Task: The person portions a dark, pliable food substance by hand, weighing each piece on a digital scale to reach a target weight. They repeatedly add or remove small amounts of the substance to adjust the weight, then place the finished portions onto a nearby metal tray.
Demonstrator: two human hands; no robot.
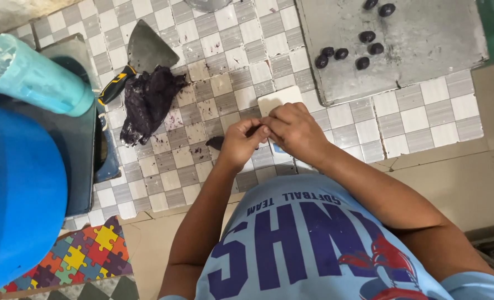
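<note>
Nearest the camera, the person's two bare hands met over the checkered tiled counter (341,119). The left hand (238,145) and right hand (296,132) were pressed close, fingertips pinching a small dark purple piece (256,131) between them; most of it was hidden by the fingers, so its shape could not be told. Just under the hands lay a small white tile (278,99), partly covered by the right hand, and a dark scrap (215,143) sat on the counter beside the left wrist. Judging from the grip, the work looked like rolling or shaping a bit of the dark mass into a ball; it would go best with light, even pressure from the fingertips, held low over the white tile so anything that dropped landed there. Further left lay a dark purple lump (147,103) of soft, sticky-looking mass, with purple stains on the tiles around it, and just beyond it a metal scraper (144,50) with a black and yellow handle. A light blue cup (33,75) stood at the far left. Farthest, on a grey metal tray (424,39), several small dark balls (344,54) lay apart from one another; matching their size would keep the pieces even.
</note>
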